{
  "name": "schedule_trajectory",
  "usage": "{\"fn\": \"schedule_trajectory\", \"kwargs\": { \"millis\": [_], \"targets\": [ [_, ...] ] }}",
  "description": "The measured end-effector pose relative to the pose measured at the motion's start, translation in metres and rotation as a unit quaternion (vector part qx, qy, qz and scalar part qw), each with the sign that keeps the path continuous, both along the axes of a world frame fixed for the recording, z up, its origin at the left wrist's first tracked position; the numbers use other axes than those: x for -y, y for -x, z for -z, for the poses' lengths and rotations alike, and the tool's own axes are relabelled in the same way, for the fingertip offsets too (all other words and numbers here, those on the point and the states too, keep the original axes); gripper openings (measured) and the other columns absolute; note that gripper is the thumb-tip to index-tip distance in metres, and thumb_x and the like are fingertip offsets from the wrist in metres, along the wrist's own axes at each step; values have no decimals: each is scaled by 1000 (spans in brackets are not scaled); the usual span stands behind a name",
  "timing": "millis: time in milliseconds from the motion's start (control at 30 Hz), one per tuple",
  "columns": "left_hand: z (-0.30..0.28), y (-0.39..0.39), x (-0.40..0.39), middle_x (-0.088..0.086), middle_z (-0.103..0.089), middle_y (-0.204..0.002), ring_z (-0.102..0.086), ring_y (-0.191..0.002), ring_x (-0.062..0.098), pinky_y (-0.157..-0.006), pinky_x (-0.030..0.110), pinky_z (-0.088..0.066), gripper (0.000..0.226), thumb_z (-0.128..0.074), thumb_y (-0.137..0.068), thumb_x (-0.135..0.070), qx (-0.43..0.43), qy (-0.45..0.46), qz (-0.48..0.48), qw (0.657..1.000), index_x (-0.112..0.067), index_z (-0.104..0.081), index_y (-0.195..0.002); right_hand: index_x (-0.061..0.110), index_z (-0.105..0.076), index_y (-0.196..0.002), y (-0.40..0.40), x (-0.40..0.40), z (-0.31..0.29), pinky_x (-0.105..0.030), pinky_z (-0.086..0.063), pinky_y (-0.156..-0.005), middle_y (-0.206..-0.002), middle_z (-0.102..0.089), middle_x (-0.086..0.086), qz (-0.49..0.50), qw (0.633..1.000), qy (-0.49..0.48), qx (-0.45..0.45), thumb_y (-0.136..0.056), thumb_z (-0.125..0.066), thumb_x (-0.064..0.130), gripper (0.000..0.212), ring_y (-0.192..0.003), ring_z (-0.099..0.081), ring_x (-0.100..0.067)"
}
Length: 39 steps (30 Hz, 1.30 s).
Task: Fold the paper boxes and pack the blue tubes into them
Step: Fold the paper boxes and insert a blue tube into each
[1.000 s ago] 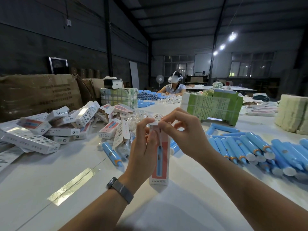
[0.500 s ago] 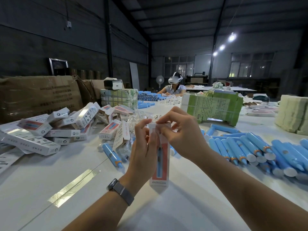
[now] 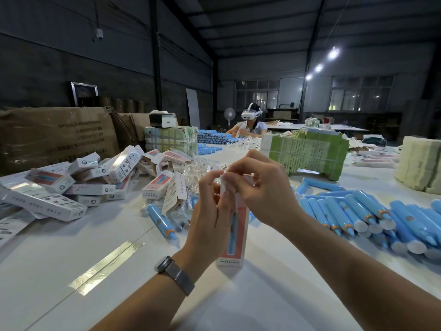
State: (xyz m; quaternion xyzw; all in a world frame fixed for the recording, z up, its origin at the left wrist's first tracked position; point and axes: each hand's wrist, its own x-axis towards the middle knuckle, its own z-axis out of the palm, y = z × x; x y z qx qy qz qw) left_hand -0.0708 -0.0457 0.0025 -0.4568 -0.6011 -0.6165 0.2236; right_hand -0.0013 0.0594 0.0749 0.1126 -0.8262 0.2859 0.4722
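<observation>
A tall white paper box (image 3: 235, 237) with a red panel and a blue tube picture stands upright on the white table (image 3: 71, 259). My left hand (image 3: 210, 211) grips its upper left side, thumb near the top. My right hand (image 3: 260, 187) pinches the flap at the box's top, which my fingers hide. Loose blue tubes (image 3: 358, 216) lie in a heap to the right. One single blue tube (image 3: 162, 220) lies left of the box. Closed boxes (image 3: 78, 187) are piled at the left.
Green-wrapped bundles (image 3: 307, 156) stand behind my hands and another bundle (image 3: 170, 139) farther left. A brown carton (image 3: 55, 137) lines the left edge. Clear plastic wrappers (image 3: 200, 170) lie mid-table. A cream stack (image 3: 420, 163) sits far right. Another person (image 3: 250, 125) sits at the far end.
My right hand's fingers have come down lower over the box top, and the top of the box is now more covered. The box stays standing in the same place.
</observation>
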Motion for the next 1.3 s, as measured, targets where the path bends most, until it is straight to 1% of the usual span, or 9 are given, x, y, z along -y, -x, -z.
{"fn": "schedule_trajectory", "kwargs": {
  "millis": [200, 333, 533, 700, 867, 1000, 1167, 1233, 1300],
  "targets": [
    [0, -1, 1, -19, -63, -101, -70, -83, 10, -64, 26, -59, 27, -32, -102, -48, -8, 6, 7, 1000, -65, -26, -122, 18, -72, -78, -3, -1, -9, -21, -43, -63, -77, -57, 8, -3, 999, 7, 33, -85, -74, 17, 7, -73, -55, -8],
    [0, -1, 1, -19, -63, -99, -69, -82, 13, -63, 35, -59, 27, -31, -102, -51, -17, 12, 7, 1000, -62, -26, -126, 18, -72, -79, -8, -3, -18, -22, -47, -66, -80, -60, 4, -19, 997, 11, 80, -86, -73, 17, 8, -75, -57, -10],
    [1, 0, 0, -17, -62, -99, -68, -88, 15, -67, 31, -59, 31, -31, -103, -50, -22, 22, 17, 999, -55, -26, -133, 13, -72, -78, -13, -9, -27, -13, -39, -63, -76, -60, 4, -39, 993, 0, 111, -85, -74, 17, 9, -65, -48, -3],
    [-1, -2, 2, -17, -61, -96, -67, -82, 15, -64, 33, -58, 31, -30, -103, -48, -31, 26, 6, 999, -61, -24, -130, 12, -73, -79, -13, -11, -28, -16, -42, -64, -74, -62, 5, -45, 992, -10, 115, -85, -74, 17, 8, -65, -50, -3],
    [-1, -3, 0, -14, -61, -95, -66, -80, 16, -63, 31, -57, 33, -31, -103, -47, -36, 27, 10, 999, -51, -28, -136, 18, -71, -77, -14, -17, -30, -38, -51, -64, -69, -68, -4, -31, 996, 6, 89, -86, -74, 18, 9, -68, -61, -26],
    [0, 0, 0, -15, -60, -96, -67, -81, 15, -65, 37, -58, 33, -31, -104, -44, -20, 32, -4, 999, -45, -25, -136, 13, -73, -77, -12, -14, -26, -20, -46, -64, -75, -64, 2, -40, 994, -8, 101, -83, -77, 20, 11, -68, -56, -9],
    [-1, -2, 1, -22, -58, -93, -67, -82, 12, -62, 24, -56, 43, -28, -100, -62, -22, 28, 3, 999, -41, -26, -138, 15, -74, -77, -12, -15, -26, -24, -48, -69, -77, -65, 2, -59, 992, 26, 110, -82, -77, 21, 8, -69, -55, -6],
    [-2, -3, 1, -21, -58, -94, -66, -82, 11, -62, 21, -55, 40, -28, -101, -58, -23, 25, 3, 999, -42, -26, -137, 18, -73, -75, -12, -16, -25, -22, -46, -68, -76, -63, 4, -69, 991, 26, 111, -82, -76, 19, 8, -68, -54, -4],
    [-2, -2, 1, -17, -57, -95, -65, -82, 13, -63, 27, -56, 35, -31, -103, -49, -26, 24, 0, 999, -42, -26, -137, 17, -72, -75, -11, -16, -25, -20, -46, -67, -76, -62, 4, -72, 991, 16, 109, -83, -76, 17, 9, -67, -54, -4]
  ]
}}
